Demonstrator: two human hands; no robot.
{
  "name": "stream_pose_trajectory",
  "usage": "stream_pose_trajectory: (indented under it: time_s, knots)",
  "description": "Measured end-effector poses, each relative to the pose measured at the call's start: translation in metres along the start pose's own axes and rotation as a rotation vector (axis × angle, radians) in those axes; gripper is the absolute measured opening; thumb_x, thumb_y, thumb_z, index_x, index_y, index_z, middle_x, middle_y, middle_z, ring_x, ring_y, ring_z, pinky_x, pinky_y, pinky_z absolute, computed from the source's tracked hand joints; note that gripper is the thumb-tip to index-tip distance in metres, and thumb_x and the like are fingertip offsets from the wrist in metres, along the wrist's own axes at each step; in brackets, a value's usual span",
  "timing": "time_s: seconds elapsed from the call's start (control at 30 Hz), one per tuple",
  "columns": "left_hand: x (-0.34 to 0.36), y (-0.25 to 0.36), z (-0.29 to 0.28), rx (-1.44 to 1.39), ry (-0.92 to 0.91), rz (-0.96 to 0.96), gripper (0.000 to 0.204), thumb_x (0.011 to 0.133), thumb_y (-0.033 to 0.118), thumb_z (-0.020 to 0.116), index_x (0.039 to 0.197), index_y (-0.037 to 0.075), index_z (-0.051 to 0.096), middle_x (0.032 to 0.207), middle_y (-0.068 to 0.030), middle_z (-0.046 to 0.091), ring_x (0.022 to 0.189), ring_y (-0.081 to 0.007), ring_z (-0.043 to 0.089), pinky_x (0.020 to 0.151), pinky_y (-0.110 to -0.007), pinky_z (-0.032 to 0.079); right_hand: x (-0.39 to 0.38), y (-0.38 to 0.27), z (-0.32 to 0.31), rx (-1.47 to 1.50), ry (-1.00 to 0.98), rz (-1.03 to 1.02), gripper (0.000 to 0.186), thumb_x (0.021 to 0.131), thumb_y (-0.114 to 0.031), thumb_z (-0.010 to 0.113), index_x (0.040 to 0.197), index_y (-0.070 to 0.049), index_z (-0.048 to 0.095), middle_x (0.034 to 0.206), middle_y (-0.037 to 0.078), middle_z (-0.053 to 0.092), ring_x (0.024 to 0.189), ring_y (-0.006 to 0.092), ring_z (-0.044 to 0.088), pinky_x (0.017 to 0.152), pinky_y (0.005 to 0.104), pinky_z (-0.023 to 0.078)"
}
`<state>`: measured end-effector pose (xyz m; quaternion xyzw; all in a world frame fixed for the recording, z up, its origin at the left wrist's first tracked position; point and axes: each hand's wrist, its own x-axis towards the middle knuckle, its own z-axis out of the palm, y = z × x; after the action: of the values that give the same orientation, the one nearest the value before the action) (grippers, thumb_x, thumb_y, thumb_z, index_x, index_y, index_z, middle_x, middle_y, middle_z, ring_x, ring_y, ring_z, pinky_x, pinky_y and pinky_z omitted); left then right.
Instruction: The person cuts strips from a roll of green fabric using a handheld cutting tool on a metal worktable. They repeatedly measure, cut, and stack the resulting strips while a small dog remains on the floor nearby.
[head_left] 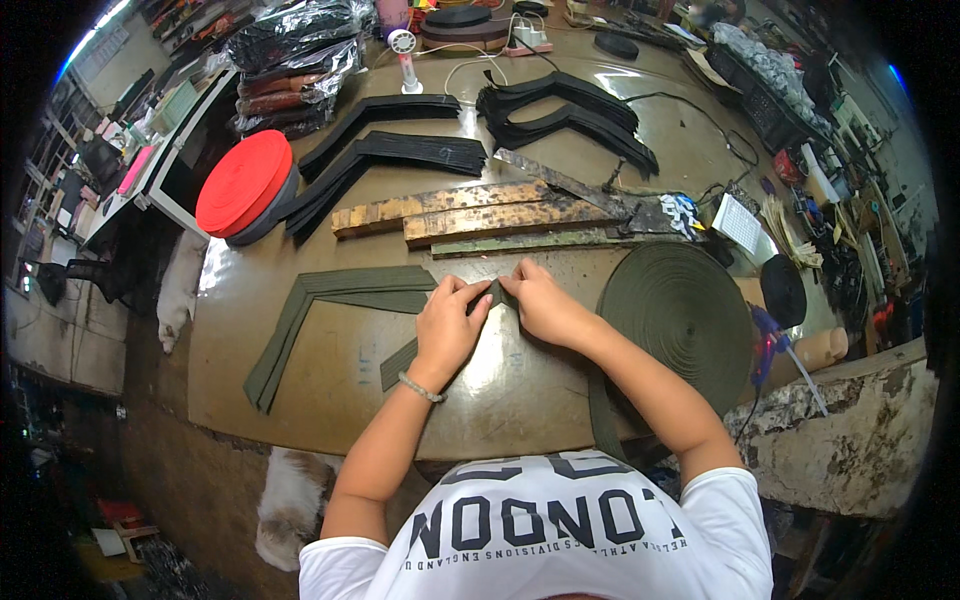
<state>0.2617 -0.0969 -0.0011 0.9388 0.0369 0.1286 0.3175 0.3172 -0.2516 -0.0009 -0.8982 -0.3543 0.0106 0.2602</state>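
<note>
A dark olive webbing strap [399,365] runs under my left hand [450,318] and bends into a pointed fold between my fingertips. My left hand is closed, its thumb and fingers pinching the strap just left of the fold. From the other side my right hand [545,305] pinches the same strap, fingertips nearly meeting the left ones. To the left lies a stack of olive straps [350,284] bent at an angle, its right end close to my left hand. A large coiled roll of olive webbing [665,320] lies beside my right forearm, with a loose tail [603,415] hanging toward the near edge.
Wooden bars [480,215] lie beyond my hands. Farther back are bent black straps [400,150], more black straps [570,110], and a red webbing roll [243,182]. A blue glue gun [768,345] stands at the right edge. A furry animal [290,500] lies on the floor.
</note>
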Motion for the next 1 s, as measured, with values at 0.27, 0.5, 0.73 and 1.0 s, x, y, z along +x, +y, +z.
stream_pose_trajectory:
  time_s: [0.27, 0.5, 0.73, 1.0]
  knots:
    - [0.01, -0.006, -0.002, -0.126, -0.029, 0.046, 0.019, 0.084, 0.019, 0.065, 0.101, 0.011, 0.07, 0.082, -0.0096, 0.062, 0.071, -0.0246, 0.06, 0.067, -0.034, 0.048, 0.019, 0.022, -0.033, 0.129, -0.28, 0.01, 0.037, 0.087, -0.016, 0.053, 0.119, 0.003, 0.055, 0.104, 0.02, 0.054, 0.097, 0.0324, 0.055, 0.086, 0.0378, 0.045]
    - [0.036, 0.012, -0.029, -0.447, -0.307, -0.049, 0.03, 0.086, 0.028, 0.065, 0.097, 0.001, 0.069, 0.075, -0.006, 0.064, 0.064, -0.0095, 0.054, 0.059, -0.026, 0.044, -0.024, 0.033, -0.064, 0.83, -0.414, 0.302, 0.026, 0.09, -0.018, 0.06, 0.104, 0.003, 0.058, 0.084, 0.012, 0.065, 0.076, 0.0181, 0.062, 0.073, 0.0299, 0.05]
    - [0.101, 0.03, -0.026, -0.737, -0.48, -0.008, 0.03, 0.086, 0.033, 0.066, 0.086, 0.003, 0.066, 0.072, 0.0013, 0.06, 0.066, -0.0058, 0.051, 0.059, -0.022, 0.04, -0.019, 0.052, -0.132, 1.181, -0.389, 0.486, 0.02, 0.089, -0.019, 0.064, 0.096, -0.001, 0.059, 0.072, 0.003, 0.061, 0.056, 0.008, 0.057, 0.048, 0.0204, 0.046]
    - [0.229, 0.006, -0.023, -0.525, -0.387, -0.156, 0.026, 0.082, 0.029, 0.071, 0.085, 0.003, 0.069, 0.073, 0.0029, 0.061, 0.063, -0.0053, 0.048, 0.06, -0.02, 0.037, 0.004, 0.115, -0.227, 0.74, -0.097, 0.611, 0.026, 0.086, -0.032, 0.068, 0.077, -0.009, 0.059, 0.06, -0.006, 0.046, 0.051, 0.0032, 0.04, 0.042, 0.0186, 0.029]
